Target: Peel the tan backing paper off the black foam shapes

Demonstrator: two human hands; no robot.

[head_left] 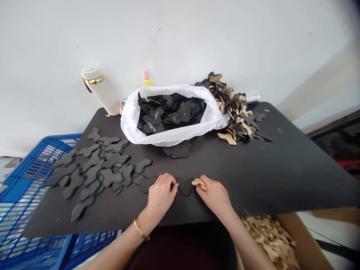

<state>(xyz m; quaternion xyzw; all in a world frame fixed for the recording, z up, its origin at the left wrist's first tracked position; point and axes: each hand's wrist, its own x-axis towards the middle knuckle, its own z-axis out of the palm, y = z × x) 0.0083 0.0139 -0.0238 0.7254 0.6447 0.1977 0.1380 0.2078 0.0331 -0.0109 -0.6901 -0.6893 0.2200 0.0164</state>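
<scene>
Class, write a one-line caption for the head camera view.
Left hand beside a dark piece, right hand holding a tan piece, before a white bag of black cut-outs.

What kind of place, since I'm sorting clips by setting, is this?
Probably a small workshop or craft corner: a white bag full of dark cut pieces, a mixed dark-and-tan heap on the black table, and a cardboard box of tan scraps below.
</scene>
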